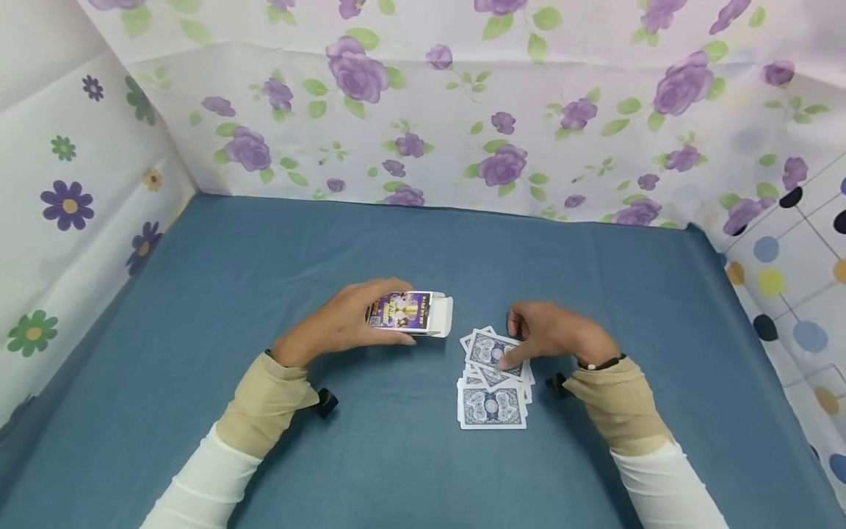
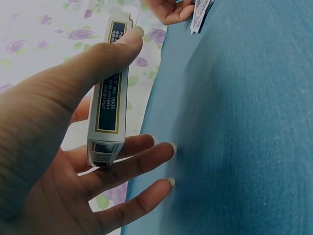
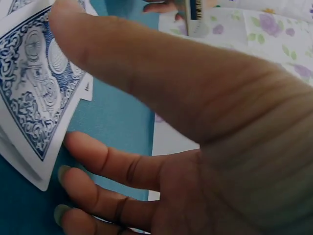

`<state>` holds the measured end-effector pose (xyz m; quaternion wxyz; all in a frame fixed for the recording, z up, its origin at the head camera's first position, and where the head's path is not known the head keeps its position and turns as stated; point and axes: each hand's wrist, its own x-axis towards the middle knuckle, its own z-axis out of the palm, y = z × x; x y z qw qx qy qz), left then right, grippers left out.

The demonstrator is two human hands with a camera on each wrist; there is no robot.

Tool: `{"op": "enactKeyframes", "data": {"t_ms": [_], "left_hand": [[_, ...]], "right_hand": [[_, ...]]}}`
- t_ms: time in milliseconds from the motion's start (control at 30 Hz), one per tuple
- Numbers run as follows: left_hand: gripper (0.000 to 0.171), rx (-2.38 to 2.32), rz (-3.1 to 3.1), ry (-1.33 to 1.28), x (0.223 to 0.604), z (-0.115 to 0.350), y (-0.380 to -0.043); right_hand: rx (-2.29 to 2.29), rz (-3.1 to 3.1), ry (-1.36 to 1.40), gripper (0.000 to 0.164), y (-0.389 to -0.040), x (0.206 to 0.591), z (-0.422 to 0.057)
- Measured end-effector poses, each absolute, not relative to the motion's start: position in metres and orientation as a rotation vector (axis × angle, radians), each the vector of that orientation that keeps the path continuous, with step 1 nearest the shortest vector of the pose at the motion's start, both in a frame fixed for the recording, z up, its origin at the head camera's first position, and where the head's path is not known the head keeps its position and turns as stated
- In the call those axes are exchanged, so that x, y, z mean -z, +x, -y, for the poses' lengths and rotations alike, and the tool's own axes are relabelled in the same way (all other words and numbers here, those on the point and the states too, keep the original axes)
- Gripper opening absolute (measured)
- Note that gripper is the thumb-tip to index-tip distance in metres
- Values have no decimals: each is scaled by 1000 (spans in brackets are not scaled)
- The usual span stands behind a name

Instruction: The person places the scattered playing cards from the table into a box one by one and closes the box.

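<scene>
My left hand (image 1: 346,316) grips a small playing-card box (image 1: 401,310), thumb along one narrow side and fingers on the other. The box has a purple and gold printed face, and its white end flap stands out on the right. In the left wrist view, the box (image 2: 110,98) shows a dark printed side under the thumb. My right hand (image 1: 558,330) is on blue-backed playing cards (image 1: 487,349), thumb over the top card and curled fingers at its edge. The right wrist view shows these cards (image 3: 34,88) tilted under the thumb.
More face-down cards (image 1: 492,408) lie loosely overlapped just below the right hand, on the blue cloth (image 1: 370,441). A flowered sheet (image 1: 423,110) hangs behind the table, with patterned sheets at the left and right. A black wrist device (image 1: 326,402) sits under the left sleeve.
</scene>
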<state>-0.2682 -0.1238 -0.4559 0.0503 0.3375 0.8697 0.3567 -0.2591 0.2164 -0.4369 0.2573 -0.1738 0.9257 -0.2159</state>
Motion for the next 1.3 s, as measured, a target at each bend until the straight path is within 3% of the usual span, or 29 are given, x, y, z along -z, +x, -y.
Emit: {"op": "enactKeyframes", "data": {"t_ms": [633, 1067, 1300], "left_hand": [[69, -1042, -2677, 1000, 461, 123, -268], [69, -1059, -2672, 995, 462, 123, -267], [68, -1030, -2709, 992, 462, 123, -268]], "right_hand": [[657, -2514, -442, 45, -265, 445, -218], [883, -2442, -660, 25, -266, 432, -226], [1028, -2389, -674, 22, -268, 426, -228]]}}
